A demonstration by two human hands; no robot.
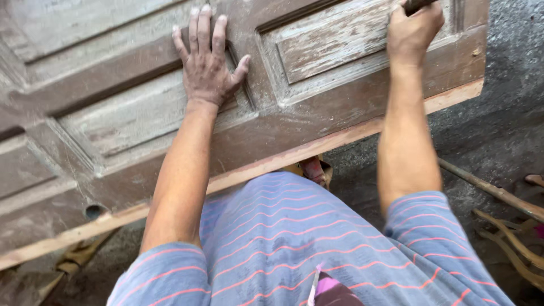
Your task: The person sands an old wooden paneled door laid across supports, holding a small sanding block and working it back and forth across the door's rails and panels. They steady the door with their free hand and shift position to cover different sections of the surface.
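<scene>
While the left hand [208, 63] lies flat with its fingers [203, 28] spread open on the centre stile of the old panelled door [141, 124], the right hand [412, 31] is curled tight around a dark tool handle [418, 4] up at the top edge of the view, over the right-hand raised panel [334, 42]. Can't see the working end of that tool, it runs out of the picture, so no idea if it's a scraper or a sanding block

The door itself lies flat and tilted across the view, right in front of the person's striped shirt [294, 243], with its bare pale edge nearest the body. Whatever carries it is hidden underneath

Progress-wise I'd call it roughly mid-way. The raised panels near both hands look pale and scuffed, most of the brown coat gone or dulled, and the left hand is dusty. The rails and stiles around them, especially the long bottom rail just beside the shirt, are still dark brown, so those look like what's left. A round hole [93, 212] sits in the rail far to the left of the hands. Some sticks [498, 195] lie on the ground to the right of the door
</scene>
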